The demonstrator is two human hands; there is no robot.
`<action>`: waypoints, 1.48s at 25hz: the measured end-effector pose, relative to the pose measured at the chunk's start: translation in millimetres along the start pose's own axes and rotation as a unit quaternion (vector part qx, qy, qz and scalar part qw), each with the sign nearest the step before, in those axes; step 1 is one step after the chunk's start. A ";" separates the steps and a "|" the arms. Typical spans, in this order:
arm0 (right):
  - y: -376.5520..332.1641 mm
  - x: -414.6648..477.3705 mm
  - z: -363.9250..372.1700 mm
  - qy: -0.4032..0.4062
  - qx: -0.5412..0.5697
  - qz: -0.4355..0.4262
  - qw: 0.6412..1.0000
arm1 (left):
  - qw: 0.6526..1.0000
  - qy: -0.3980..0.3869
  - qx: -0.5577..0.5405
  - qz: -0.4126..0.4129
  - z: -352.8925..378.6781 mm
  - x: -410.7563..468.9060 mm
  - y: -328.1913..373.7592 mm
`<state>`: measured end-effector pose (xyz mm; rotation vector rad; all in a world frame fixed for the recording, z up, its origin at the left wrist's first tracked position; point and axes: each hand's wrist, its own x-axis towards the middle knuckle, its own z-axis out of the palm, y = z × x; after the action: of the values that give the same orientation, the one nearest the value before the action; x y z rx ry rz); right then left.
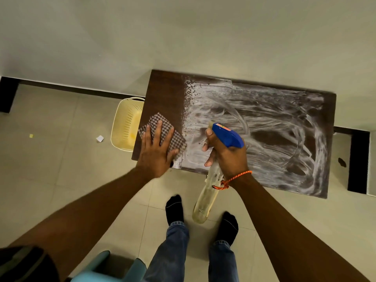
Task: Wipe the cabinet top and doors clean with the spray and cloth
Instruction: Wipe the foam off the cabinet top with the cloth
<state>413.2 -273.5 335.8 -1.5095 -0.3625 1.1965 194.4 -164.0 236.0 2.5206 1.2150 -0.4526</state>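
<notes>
The dark brown cabinet top (164,92) stands against the wall, seen from above. White foamy smears cover its middle and right part; the left strip is dry. My left hand (155,151) presses flat on a checked brown cloth (175,139) at the top's front left corner. My right hand (227,157) grips a spray bottle (206,196) with a blue trigger head (227,135), held over the front edge, nozzle pointing up-left, clear body hanging toward the floor. The cabinet doors are hidden below the top.
A cream perforated basket (126,123) sits on the tiled floor at the cabinet's left side. Small paper scraps (99,138) lie farther left. A light blue plastic stool (105,269) is behind my left leg. My socked feet (174,208) stand in front of the cabinet.
</notes>
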 end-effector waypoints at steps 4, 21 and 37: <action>0.5 -2.6 -3.8 0.000 -0.001 -0.009 1.000 | 0.998 -0.015 -0.019 -0.054 -42.6 83.4 -0.1; 4.3 -12.3 -12.2 0.070 0.021 -0.009 0.997 | 0.991 -0.023 -0.071 -0.114 -35.8 66.3 19.5; 10.5 -23.7 -9.9 0.022 -0.009 -0.003 1.000 | 0.972 -0.014 -0.100 -0.212 -51.7 116.6 40.2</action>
<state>407.0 -300.6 336.7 -1.5474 -0.3493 1.1548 302.9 -85.9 240.7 2.0773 1.7023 -0.4344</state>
